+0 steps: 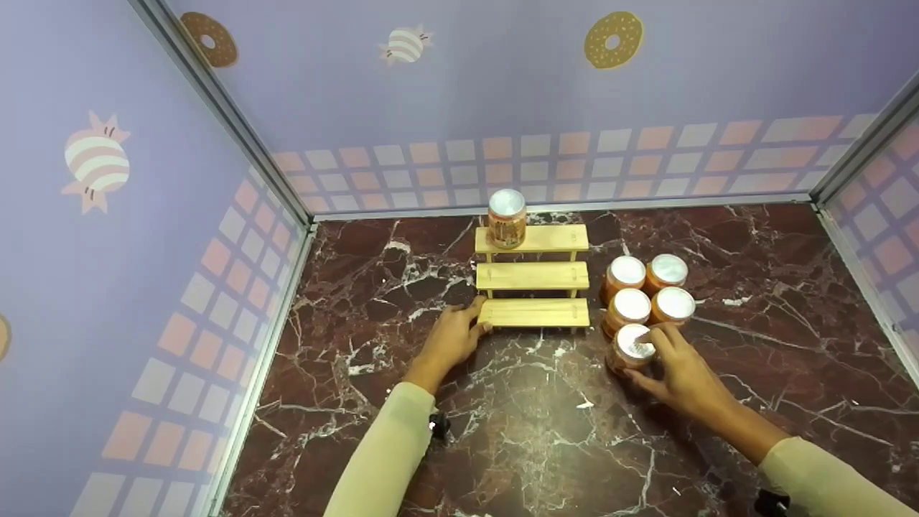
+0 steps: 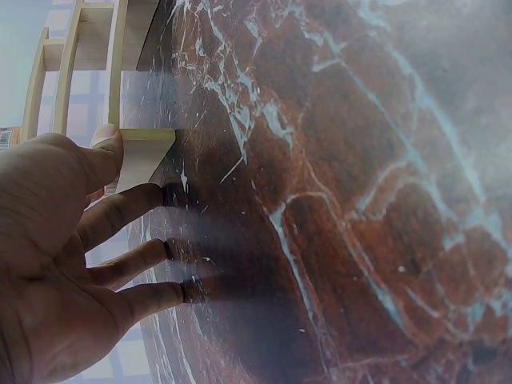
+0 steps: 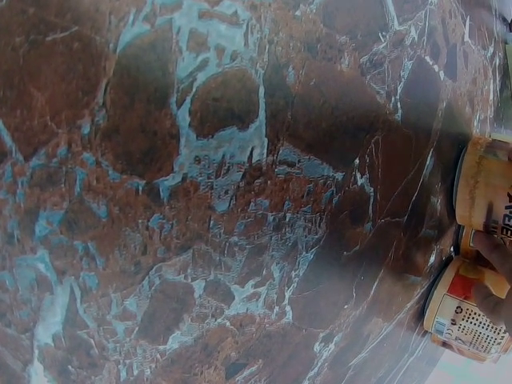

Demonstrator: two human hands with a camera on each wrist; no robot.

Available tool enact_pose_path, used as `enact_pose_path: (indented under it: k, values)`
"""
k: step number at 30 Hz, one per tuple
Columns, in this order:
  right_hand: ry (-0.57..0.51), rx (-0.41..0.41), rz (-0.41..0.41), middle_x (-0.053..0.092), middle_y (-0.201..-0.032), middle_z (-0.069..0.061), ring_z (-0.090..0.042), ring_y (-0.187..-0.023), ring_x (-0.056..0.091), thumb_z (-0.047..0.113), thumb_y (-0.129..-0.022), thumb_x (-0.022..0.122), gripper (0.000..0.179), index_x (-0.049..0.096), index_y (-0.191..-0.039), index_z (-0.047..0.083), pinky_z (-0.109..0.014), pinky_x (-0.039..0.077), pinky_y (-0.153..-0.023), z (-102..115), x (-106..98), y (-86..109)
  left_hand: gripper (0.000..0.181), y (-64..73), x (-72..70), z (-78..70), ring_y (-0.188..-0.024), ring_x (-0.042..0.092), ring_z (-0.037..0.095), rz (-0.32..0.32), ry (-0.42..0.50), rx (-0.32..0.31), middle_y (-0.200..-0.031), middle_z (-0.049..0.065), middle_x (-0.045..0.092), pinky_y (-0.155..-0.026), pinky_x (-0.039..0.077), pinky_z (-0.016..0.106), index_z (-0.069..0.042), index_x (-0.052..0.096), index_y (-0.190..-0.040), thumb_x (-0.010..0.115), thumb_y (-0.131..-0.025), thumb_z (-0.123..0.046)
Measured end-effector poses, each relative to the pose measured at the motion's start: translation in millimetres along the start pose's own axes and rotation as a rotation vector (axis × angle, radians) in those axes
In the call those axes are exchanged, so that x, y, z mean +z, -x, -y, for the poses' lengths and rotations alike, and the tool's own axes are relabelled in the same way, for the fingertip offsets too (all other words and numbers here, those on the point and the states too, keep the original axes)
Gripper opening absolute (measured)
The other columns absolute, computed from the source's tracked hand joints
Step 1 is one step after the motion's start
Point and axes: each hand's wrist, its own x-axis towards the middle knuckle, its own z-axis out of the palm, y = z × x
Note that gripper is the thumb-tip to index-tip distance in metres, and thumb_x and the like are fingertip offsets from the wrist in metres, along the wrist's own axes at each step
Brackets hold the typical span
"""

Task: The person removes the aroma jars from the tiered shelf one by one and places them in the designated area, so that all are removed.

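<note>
A three-step wooden stand (image 1: pixel 533 276) stands on the marble-patterned surface. At the left end of its lowest step, my left hand (image 1: pixel 452 334) holds the edge between thumb and index finger; the other fingers are spread in the left wrist view. One white-lidded jar (image 1: pixel 507 221) with an orange label sits on the top step, toward its left. My right hand (image 1: pixel 678 370) grips the nearest jar (image 1: pixel 623 357) of a group to the right of the stand, thumb on its front side and fingers at its lid. In the right wrist view only fingertips (image 3: pixel 492 300) show against the labelled jars.
Several more white-lidded jars (image 1: pixel 632 305) stand close together just beyond the gripped one. Purple walls with a checked border (image 1: pixel 459 161) enclose the surface at the back, left and right. Small white scraps (image 1: pixel 585 405) lie on the surface.
</note>
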Motion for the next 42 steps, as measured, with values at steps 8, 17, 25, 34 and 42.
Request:
enact_pose_path:
  k: [8,17,25,34,42]
  values:
    - [-0.004,-0.002,0.005,0.06,-0.114,-0.013,-0.023,-0.09,0.063,0.007,-0.073,0.101,0.059,0.058,-0.114,0.004,-0.049,0.064,-0.076,1,-1,-0.5,0.061,0.3,-2.5,-2.0,-0.143,0.06,0.053,0.009,0.011,-0.01,-0.148,0.033,0.066,-0.119,0.05,0.07,-0.026,0.054,-0.163,0.07,-0.108,-0.044]
    - [-0.018,0.019,0.036,0.06,-0.116,-0.014,-0.029,-0.092,0.066,0.008,-0.077,0.1,0.057,0.059,-0.117,0.004,-0.054,0.065,-0.078,2,-3,-1.0,0.061,-3.1,-0.1,-0.8,-0.145,0.059,0.054,0.018,-0.007,-0.016,-0.149,0.034,0.065,-0.12,0.049,0.068,-0.025,0.053,-0.165,0.069,-0.109,-0.043]
    - [-0.008,-0.015,0.038,0.06,-0.115,-0.013,-0.026,-0.09,0.065,0.01,-0.08,0.099,0.056,0.06,-0.119,0.005,-0.051,0.064,-0.075,3,-5,-1.6,0.064,-12.4,18.1,19.0,-0.145,0.06,0.049,-0.006,-0.025,0.003,-0.145,0.028,0.071,-0.121,0.05,0.065,-0.028,0.053,-0.165,0.07,-0.107,-0.049]
    - [-0.012,0.002,0.054,0.063,-0.121,-0.016,-0.032,-0.094,0.071,0.014,-0.084,0.098,0.062,0.063,-0.134,0.007,-0.055,0.066,-0.079,2,-7,0.1,0.064,-22.9,34.9,35.1,-0.145,0.06,0.05,-0.002,-0.036,0.007,-0.143,0.028,0.072,-0.121,0.05,0.066,-0.03,0.054,-0.164,0.072,-0.106,-0.049]
    - [-0.001,-0.012,0.021,0.065,-0.126,-0.016,-0.035,-0.093,0.074,0.021,-0.089,0.094,0.057,0.065,-0.136,0.011,-0.057,0.066,-0.075,3,-14,-3.3,0.062,-10.8,15.8,15.2,-0.146,0.059,0.051,-0.012,-0.002,-0.001,-0.145,0.026,0.071,-0.123,0.047,0.066,-0.025,0.056,-0.163,0.073,-0.106,-0.042]
